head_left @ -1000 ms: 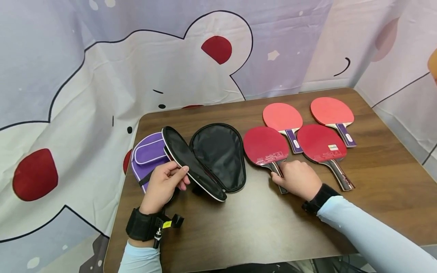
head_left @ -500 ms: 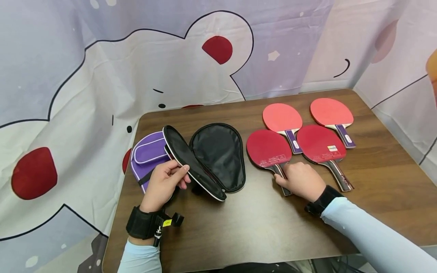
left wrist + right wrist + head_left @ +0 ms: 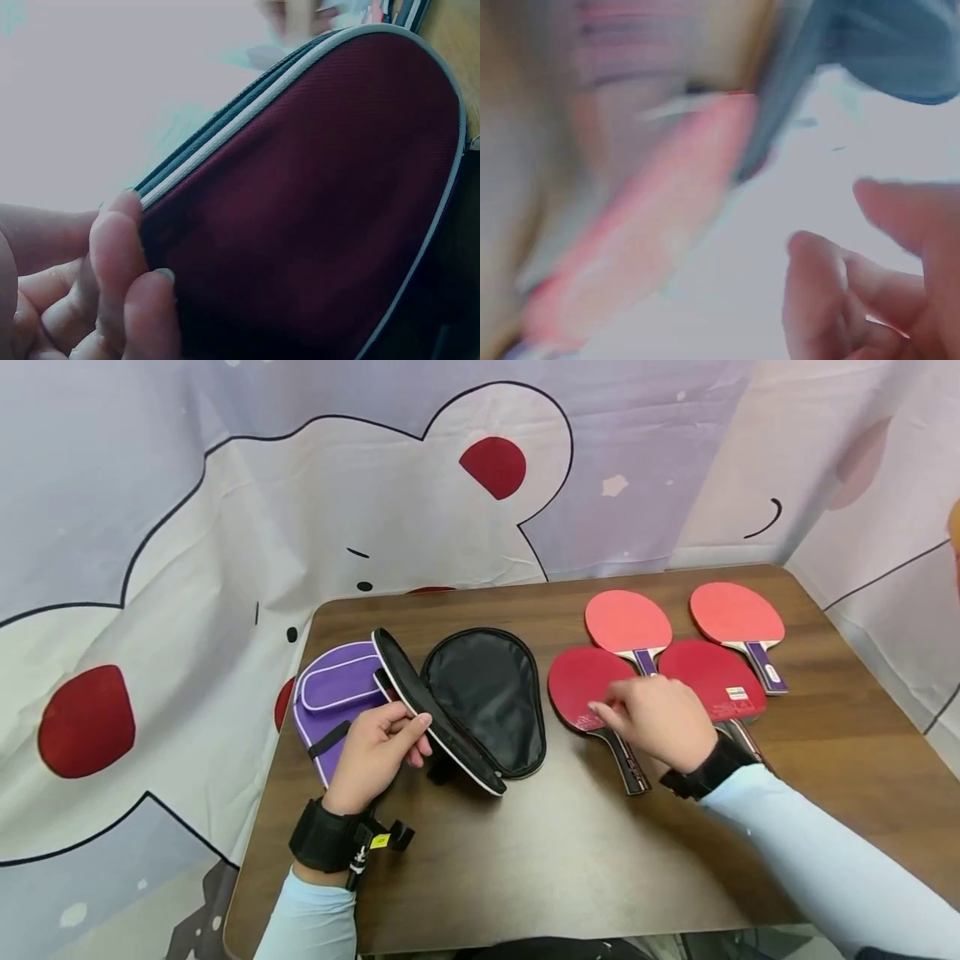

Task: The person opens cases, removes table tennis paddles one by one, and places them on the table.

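Note:
My left hand (image 3: 378, 753) pinches the white-piped edge of a paddle case's lifted flap (image 3: 442, 714) between thumb and fingers. The left wrist view shows the flap's dark red outside (image 3: 322, 165). The case's black half (image 3: 487, 702) lies flat on the table. My right hand (image 3: 663, 717) hovers over the table tennis paddles, thumb and fingers apart, holding nothing in the right wrist view. Just left of it lies a dark red paddle (image 3: 581, 681), handle toward me. A second dark red paddle (image 3: 708, 672) is partly hidden behind the hand and wrist.
A purple case (image 3: 337, 681) with white trim and a black strap lies at the left, partly under the flap. Two lighter red paddles (image 3: 626, 620) with purple handles lie at the back right. A patterned cloth (image 3: 300, 510) hangs behind the wooden table (image 3: 480, 868).
My right hand shifted the near dark red paddle slightly right, then let go of its handle and rose. My left hand keeps its pinch on the flap.

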Action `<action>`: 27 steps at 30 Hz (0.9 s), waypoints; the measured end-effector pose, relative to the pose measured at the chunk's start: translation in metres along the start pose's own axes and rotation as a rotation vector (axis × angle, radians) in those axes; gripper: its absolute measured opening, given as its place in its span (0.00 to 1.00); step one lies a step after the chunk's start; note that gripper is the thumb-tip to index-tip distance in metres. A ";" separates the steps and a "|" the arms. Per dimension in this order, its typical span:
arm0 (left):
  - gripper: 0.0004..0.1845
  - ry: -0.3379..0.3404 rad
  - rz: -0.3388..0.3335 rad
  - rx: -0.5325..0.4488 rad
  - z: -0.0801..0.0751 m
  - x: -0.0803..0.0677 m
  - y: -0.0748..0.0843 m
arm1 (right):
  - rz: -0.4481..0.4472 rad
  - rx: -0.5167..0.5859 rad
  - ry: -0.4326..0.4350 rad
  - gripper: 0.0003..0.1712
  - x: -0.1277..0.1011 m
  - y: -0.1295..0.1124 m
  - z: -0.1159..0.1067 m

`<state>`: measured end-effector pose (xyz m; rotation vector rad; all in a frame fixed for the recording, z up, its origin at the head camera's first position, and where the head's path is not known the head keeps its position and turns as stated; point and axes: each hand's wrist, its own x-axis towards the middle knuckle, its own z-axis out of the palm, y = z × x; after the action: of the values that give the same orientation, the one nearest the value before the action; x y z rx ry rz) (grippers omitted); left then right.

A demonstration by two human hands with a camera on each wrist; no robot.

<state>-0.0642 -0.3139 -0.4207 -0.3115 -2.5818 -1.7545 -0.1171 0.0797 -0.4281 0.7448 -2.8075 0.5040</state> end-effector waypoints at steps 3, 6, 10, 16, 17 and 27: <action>0.15 0.029 0.032 0.007 0.012 0.006 0.005 | -0.141 0.153 0.077 0.11 0.026 -0.030 -0.007; 0.15 0.040 0.062 0.010 0.025 0.013 0.010 | -0.227 0.296 0.014 0.11 0.045 -0.063 -0.001; 0.14 0.025 0.085 0.006 0.041 0.019 0.016 | -0.262 0.350 -0.088 0.13 0.058 -0.095 0.011; 0.13 0.041 0.099 -0.003 0.054 0.023 0.021 | -0.246 0.366 -0.075 0.10 0.061 -0.110 0.019; 0.13 0.043 0.102 -0.003 0.054 0.023 0.020 | -0.237 0.371 -0.066 0.10 0.061 -0.109 0.019; 0.12 0.069 0.108 0.001 0.054 0.027 0.013 | -0.074 0.486 -0.083 0.15 0.058 -0.068 0.021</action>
<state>-0.0828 -0.2548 -0.4259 -0.3766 -2.4693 -1.6975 -0.1345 -0.0092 -0.4135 0.9690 -2.7395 1.1906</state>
